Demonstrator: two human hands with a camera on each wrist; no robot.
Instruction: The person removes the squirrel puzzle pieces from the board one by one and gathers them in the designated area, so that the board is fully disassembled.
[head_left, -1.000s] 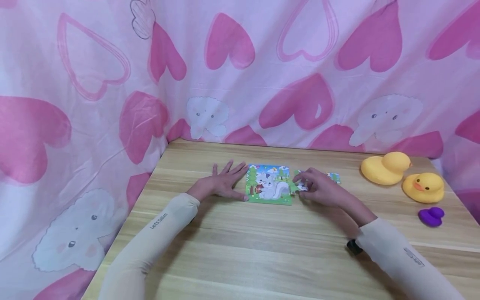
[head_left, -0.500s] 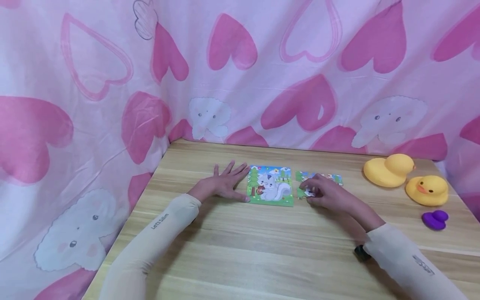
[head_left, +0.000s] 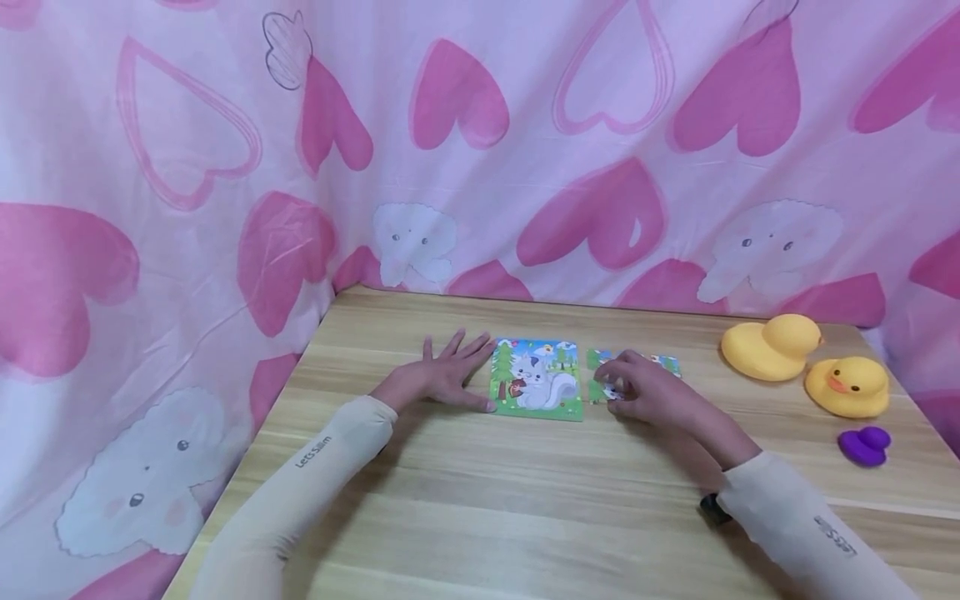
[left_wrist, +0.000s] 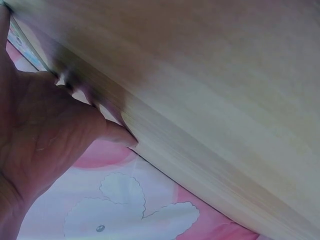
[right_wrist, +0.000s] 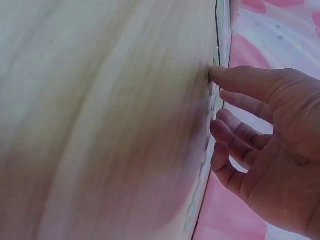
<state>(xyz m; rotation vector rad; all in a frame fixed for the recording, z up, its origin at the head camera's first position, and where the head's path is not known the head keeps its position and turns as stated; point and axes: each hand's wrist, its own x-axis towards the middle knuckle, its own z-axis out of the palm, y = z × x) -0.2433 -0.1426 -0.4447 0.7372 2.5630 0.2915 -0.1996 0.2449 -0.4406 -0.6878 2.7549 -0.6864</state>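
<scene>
A square squirrel picture [head_left: 536, 380] lies flat on the wooden table. At its left edge my left hand [head_left: 447, 377] is spread out, fingers extended, with index fingertip and thumb tip right at the picture. To the right, separated by a narrow strip of wood, lies a second group of jigsaw puzzle pieces [head_left: 665, 363] in matching colours. Over that group my right hand [head_left: 643, 387] bends its fingers, thumb and index pinching a puzzle piece [head_left: 596, 393] low at the table. The right wrist view shows the thumb [right_wrist: 240, 80] at the pieces' thin edge. My palm hides part of the group.
Two yellow toy ducks [head_left: 771, 348] [head_left: 847, 387] and a small purple duck [head_left: 865, 447] stand at the table's right side. A pink heart-patterned curtain [head_left: 465, 167] hangs behind and to the left of the wooden table [head_left: 480, 508].
My right hand has shifted slightly right, and a gap now shows between the puzzle pieces and the squirrel picture. My left hand has stayed by the picture's left edge.
</scene>
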